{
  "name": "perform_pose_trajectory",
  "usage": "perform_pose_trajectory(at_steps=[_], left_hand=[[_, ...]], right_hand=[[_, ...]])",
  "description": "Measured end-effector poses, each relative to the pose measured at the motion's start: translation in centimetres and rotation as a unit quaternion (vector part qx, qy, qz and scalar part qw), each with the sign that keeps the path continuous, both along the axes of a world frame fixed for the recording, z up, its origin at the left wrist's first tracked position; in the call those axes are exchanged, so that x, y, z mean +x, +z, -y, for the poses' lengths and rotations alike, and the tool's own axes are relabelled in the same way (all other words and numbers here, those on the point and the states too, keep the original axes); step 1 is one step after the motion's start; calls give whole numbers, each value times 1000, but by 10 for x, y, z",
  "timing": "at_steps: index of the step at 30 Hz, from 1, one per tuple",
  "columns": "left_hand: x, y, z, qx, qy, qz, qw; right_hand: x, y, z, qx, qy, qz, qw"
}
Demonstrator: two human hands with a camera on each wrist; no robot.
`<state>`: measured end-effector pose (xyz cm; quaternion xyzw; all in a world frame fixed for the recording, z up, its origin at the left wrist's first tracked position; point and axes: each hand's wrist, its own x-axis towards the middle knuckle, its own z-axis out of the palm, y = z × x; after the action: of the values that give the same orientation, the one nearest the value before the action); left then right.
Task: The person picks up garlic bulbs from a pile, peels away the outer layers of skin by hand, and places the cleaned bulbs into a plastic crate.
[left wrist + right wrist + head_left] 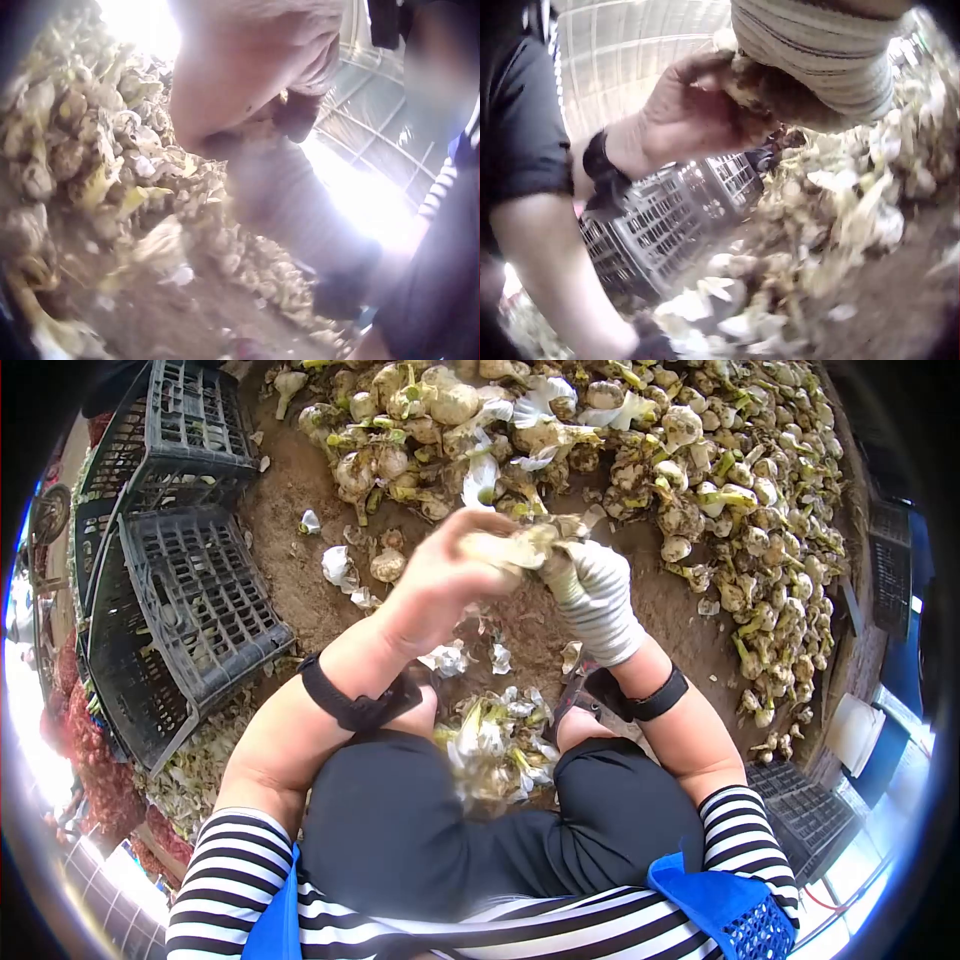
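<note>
Between left hand (445,575) and right hand (592,600), garlic bulb (538,544), touching both

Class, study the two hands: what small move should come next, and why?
Probably the left hand should pull some outer skin off the garlic while the right hand steadies it. Both hands meet at the garlic, and pale, papery skins lie just below them; blur hides the exact finger grip.

Blur softened the left hand (450,575) and the garlic (528,547), and the right hand's (597,600) fingertips were partly hidden.
</note>
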<state>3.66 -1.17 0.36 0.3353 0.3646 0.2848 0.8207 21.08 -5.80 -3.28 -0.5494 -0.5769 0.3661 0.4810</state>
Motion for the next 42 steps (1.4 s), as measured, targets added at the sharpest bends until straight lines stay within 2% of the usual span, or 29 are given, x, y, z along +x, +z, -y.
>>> perform_pose_trajectory(at_steps=[1, 2, 4, 6, 8, 9, 10, 12, 14, 15, 16, 18, 19, 20, 22, 23, 24, 25, 26, 27, 28, 30, 33, 34, 36, 38, 40, 41, 42], left_hand=[[-9, -2, -3, -84, 28, 73, 993], [-12, 0, -2, -113, 78, 133, 982], [-15, 6, -5, -111, 82, 101, 985], [-7, 0, -2, -33, 76, -22, 996], [-1, 0, 5, 127, -3, -181, 975], [3, 3, 9, 192, -9, -211, 958], [8, 6, 13, 256, -16, -241, 936], [7, 3, 16, 257, 9, -217, 942], [-5, -8, 15, 261, -17, -244, 934], [-6, -5, 14, 182, 8, -207, 961], [-6, 0, 12, 163, 25, -206, 965], [-9, 2, 7, 153, 20, -213, 965], [-9, 3, 7, 146, 22, -206, 967], [-7, 2, 9, 138, 24, -199, 970], [-1, 1, 12, 154, 7, -178, 972], [3, -5, 13, 132, -3, -241, 961], [3, -8, 12, 219, -9, -287, 932], [3, -33, 20, 182, 5, -230, 956], [6, -17, 21, 292, 29, -284, 913], [7, -16, 21, 315, 39, -263, 911], [5, -7, 17, 263, -14, -279, 923], [5, -9, 17, 165, 0, -209, 964], [4, -4, 15, 169, -15, -247, 954], [3, -6, 16, 177, -17, -248, 952], [3, -14, 18, 208, -6, -283, 936], [4, -14, 16, 157, -36, -284, 945], [3, -6, 10, 160, -42, -283, 945], [4, -1, 4, 83, -34, -229, 969], [4, 5, -2, 8, -25, -171, 985]], right_hand=[[10, -1, -2, -32, 32, 187, 981], [26, -3, -5, -63, 61, 366, 926], [43, -32, -6, -7, -6, 415, 910], [35, -11, -16, -9, -76, 301, 951], [9, 35, -22, 114, -54, 108, 986], [-8, 42, -20, 34, -11, 6, 999], [-14, 37, -22, 80, 79, 149, 982], [-19, 31, -20, 209, 57, 247, 945], [-16, 9, -24, 77, -2, 229, 970], [1, 4, -28, 124, 14, 261, 957], [12, -7, -34, 178, -51, 272, 944], [7, 18, -27, 180, -38, 90, 979], [13, 45, -28, 168, 45, 225, 959], [7, 49, -23, 172, 75, 281, 941], [6, 33, -14, 252, 116, 330, 902], [2, 41, -16, 215, 136, 355, 899], [-2, 52, -18, 195, 152, 371, 895], [-6, 53, -18, 167, 178, 392, 887], [-9, 39, -15, 204, 140, 387, 888], [-8, 37, -13, 186, 129, 401, 888], [-5, 28, -11, 195, 122, 406, 885], [-5, 21, -12, 227, 104, 418, 873], [-6, 15, -14, 226, 109, 375, 892], [-2, 11, -15, 197, 153, 379, 891], [-3, 2, -13, 208, 134, 388, 888], [-2, 11, -13, 190, 149, 374, 895], [0, 21, -15, 202, 139, 390, 888], [2, 22, -19, 208, 131, 410, 879], [4, 25, -19, 162, 132, 392, 896]])
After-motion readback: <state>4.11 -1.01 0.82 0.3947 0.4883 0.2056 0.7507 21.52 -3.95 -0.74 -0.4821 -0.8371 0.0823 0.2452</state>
